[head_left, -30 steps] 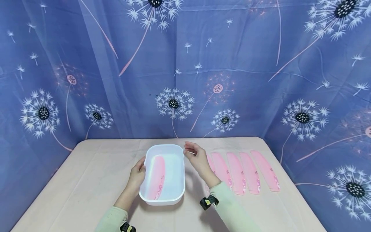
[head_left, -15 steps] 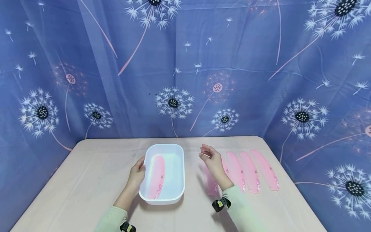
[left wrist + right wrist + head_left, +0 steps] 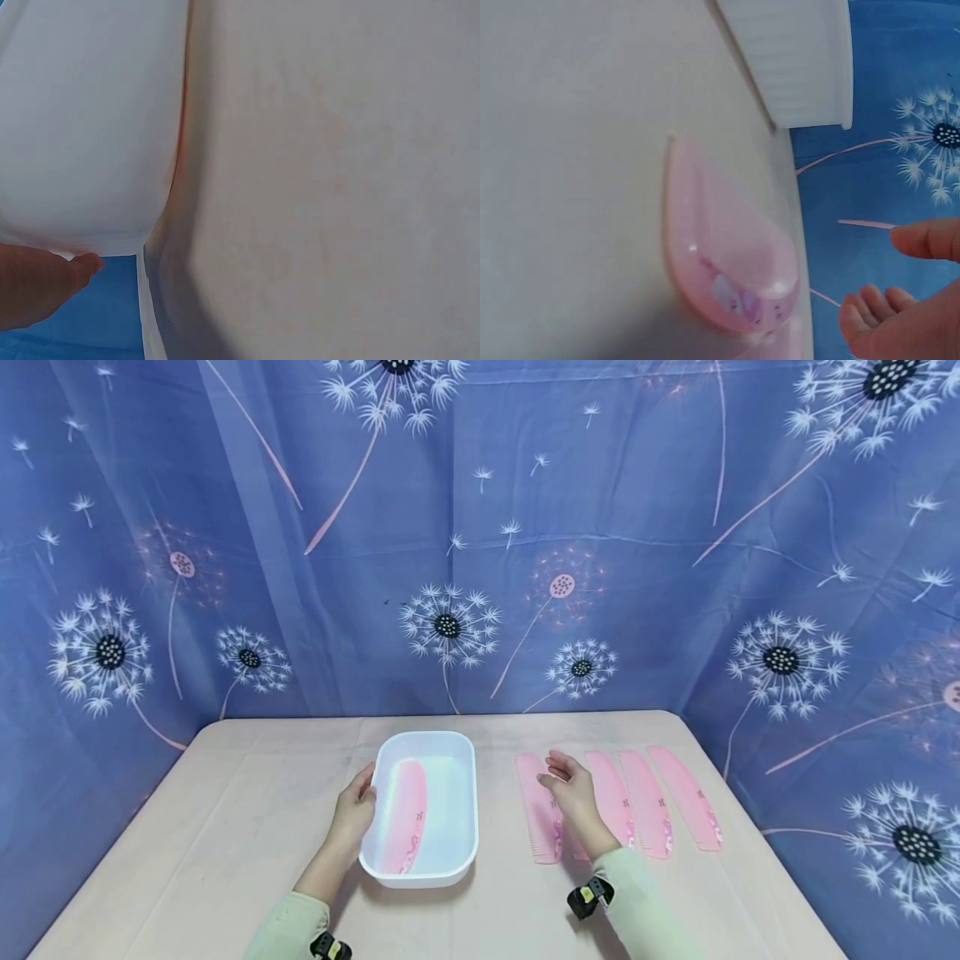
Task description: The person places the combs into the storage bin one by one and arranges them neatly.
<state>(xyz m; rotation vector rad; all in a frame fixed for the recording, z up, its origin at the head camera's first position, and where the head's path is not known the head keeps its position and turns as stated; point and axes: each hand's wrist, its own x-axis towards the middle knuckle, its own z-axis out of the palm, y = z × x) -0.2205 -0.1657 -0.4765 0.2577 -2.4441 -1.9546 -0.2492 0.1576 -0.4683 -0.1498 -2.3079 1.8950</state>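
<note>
1. Left hand grips white box by its left side, fingers holding the wall.
2. 1 pink comb lies inside the box.
3. Right hand hovers above 5 more combs on the counter, fingers apart from thumb.

Can't read tiny dark mark on pink comb inside white plastic tub; can't fully see second-from-left tabletop comb behind right hand.
</note>
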